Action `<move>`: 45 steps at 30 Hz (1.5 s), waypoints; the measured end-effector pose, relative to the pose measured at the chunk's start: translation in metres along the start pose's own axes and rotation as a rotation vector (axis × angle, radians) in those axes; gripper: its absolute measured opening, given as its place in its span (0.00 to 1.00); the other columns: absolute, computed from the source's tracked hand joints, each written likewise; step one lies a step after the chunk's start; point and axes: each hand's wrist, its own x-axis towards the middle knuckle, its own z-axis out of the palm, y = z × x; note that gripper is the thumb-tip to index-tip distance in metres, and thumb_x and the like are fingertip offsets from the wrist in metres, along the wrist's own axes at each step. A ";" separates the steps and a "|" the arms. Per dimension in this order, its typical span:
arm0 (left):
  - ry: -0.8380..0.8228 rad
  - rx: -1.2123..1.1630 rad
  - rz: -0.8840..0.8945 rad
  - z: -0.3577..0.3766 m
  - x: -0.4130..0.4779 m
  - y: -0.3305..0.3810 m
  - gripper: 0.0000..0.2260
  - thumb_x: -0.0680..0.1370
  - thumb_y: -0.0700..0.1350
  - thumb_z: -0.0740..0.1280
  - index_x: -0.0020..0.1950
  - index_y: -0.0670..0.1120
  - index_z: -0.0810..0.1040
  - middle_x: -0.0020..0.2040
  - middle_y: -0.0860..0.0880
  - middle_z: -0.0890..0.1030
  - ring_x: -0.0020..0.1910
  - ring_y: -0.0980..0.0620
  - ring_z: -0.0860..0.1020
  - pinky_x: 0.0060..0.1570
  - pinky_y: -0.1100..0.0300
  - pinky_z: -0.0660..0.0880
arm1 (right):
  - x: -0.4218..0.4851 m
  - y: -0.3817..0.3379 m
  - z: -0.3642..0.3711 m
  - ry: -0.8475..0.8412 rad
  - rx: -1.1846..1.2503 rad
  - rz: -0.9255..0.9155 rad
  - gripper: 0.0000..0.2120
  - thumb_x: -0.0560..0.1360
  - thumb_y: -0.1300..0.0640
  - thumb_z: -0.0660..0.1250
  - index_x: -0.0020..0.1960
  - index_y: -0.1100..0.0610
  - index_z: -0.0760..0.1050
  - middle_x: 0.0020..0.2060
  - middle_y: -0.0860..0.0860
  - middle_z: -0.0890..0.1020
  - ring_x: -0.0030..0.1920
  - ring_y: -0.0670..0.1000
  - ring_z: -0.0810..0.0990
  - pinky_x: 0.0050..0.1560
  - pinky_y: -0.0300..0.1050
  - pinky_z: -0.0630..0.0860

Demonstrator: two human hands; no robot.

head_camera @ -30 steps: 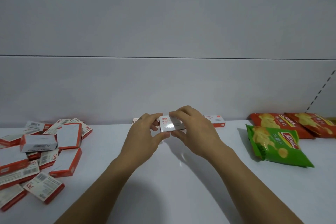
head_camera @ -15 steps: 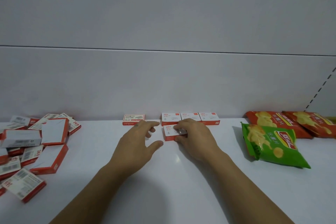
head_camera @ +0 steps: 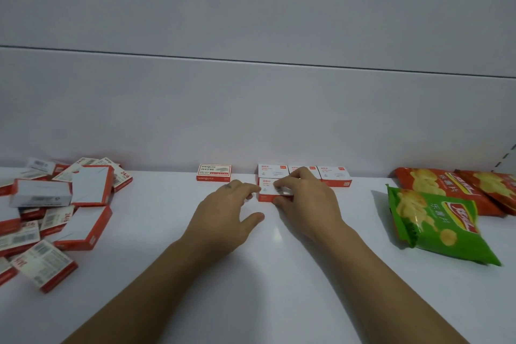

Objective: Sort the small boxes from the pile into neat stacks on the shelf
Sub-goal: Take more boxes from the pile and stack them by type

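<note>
A small red and white box [head_camera: 265, 190] lies on the white shelf [head_camera: 279, 274], just in front of a row of three like boxes [head_camera: 333, 174] along the back wall. My right hand [head_camera: 304, 204] grips this front box, fingers over its top and thumb at its near edge. My left hand [head_camera: 226, 215] rests beside it with loose fingers, fingertips at the box's left edge. A single box with a red frame [head_camera: 214, 172] sits apart, left of the row. The pile of boxes [head_camera: 53, 212] lies scattered at the far left.
A green crisp bag [head_camera: 438, 225] lies at the right, with two orange-red crisp bags [head_camera: 446, 184] behind it. The grey back wall stands right behind the row. Bare shelf shows between the pile and my arms.
The box that both hands held above the shelf now lies on it in front of the row. My left hand has let go and rests beside it.
</note>
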 end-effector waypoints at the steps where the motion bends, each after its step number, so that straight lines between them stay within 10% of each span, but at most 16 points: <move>1: 0.000 0.007 0.010 0.001 0.000 0.001 0.21 0.76 0.57 0.65 0.68 0.57 0.67 0.62 0.58 0.73 0.58 0.58 0.73 0.59 0.62 0.71 | 0.000 0.000 0.001 -0.004 0.007 -0.001 0.17 0.75 0.46 0.67 0.63 0.47 0.77 0.57 0.45 0.74 0.54 0.50 0.76 0.50 0.42 0.71; 8: -0.009 0.045 0.042 0.001 -0.002 0.004 0.23 0.77 0.58 0.63 0.70 0.57 0.65 0.66 0.58 0.70 0.63 0.56 0.70 0.63 0.59 0.68 | 0.007 0.043 -0.033 0.101 -0.031 0.117 0.19 0.76 0.52 0.64 0.67 0.51 0.73 0.64 0.49 0.75 0.64 0.53 0.71 0.63 0.49 0.67; 12: -0.014 0.084 0.085 0.002 -0.004 0.009 0.23 0.77 0.59 0.62 0.71 0.57 0.63 0.68 0.58 0.69 0.64 0.56 0.68 0.63 0.60 0.65 | 0.002 0.066 -0.038 -0.121 -0.157 0.272 0.24 0.77 0.57 0.59 0.73 0.53 0.64 0.71 0.51 0.68 0.68 0.56 0.68 0.68 0.53 0.64; 19: -0.011 0.087 0.112 -0.002 -0.008 0.013 0.23 0.78 0.59 0.60 0.72 0.57 0.62 0.68 0.57 0.68 0.65 0.55 0.66 0.63 0.60 0.63 | -0.004 0.062 -0.060 -0.182 -0.329 0.387 0.19 0.71 0.45 0.68 0.58 0.54 0.76 0.55 0.54 0.75 0.56 0.57 0.76 0.53 0.47 0.74; 45: -0.002 0.062 0.051 -0.012 -0.010 0.007 0.23 0.77 0.58 0.63 0.71 0.58 0.63 0.68 0.58 0.69 0.67 0.55 0.66 0.65 0.57 0.64 | -0.002 0.042 -0.030 -0.061 -0.093 0.000 0.10 0.73 0.55 0.69 0.53 0.47 0.80 0.54 0.47 0.78 0.56 0.50 0.73 0.48 0.42 0.68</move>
